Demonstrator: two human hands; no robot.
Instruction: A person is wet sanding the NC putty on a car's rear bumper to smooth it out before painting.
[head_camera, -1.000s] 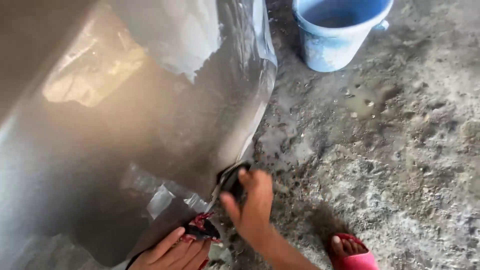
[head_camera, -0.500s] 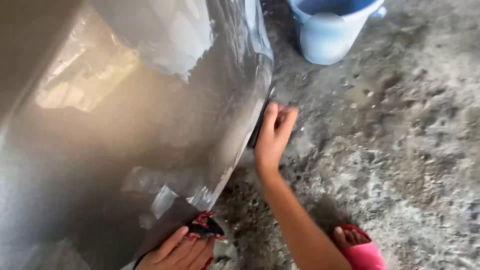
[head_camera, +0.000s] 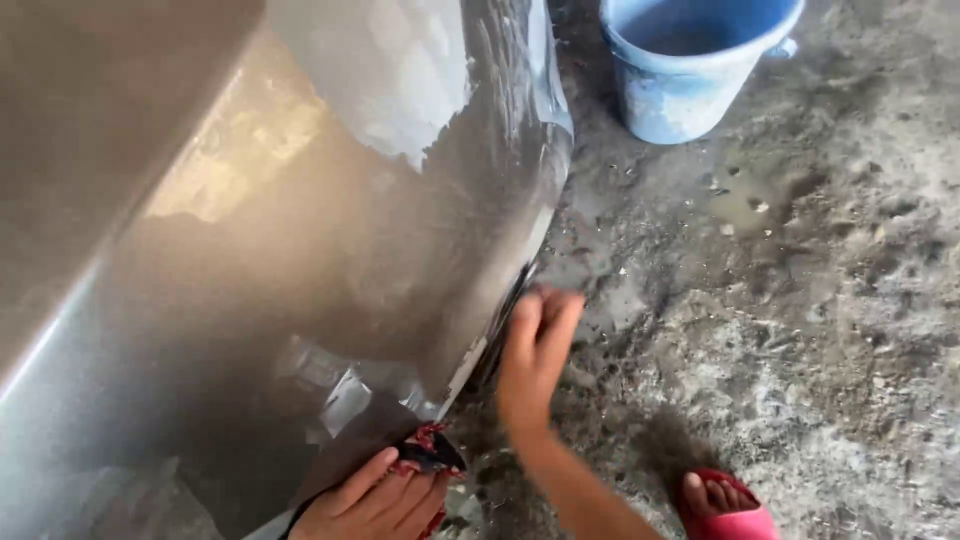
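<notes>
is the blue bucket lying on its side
No, the bucket stands upright on the concrete floor, its open mouth facing up, beyond the car panel.

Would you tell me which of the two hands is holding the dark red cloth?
The left hand, low against the grey car panel, grips the cloth; the right hand rubs the panel's edge higher up.
</notes>
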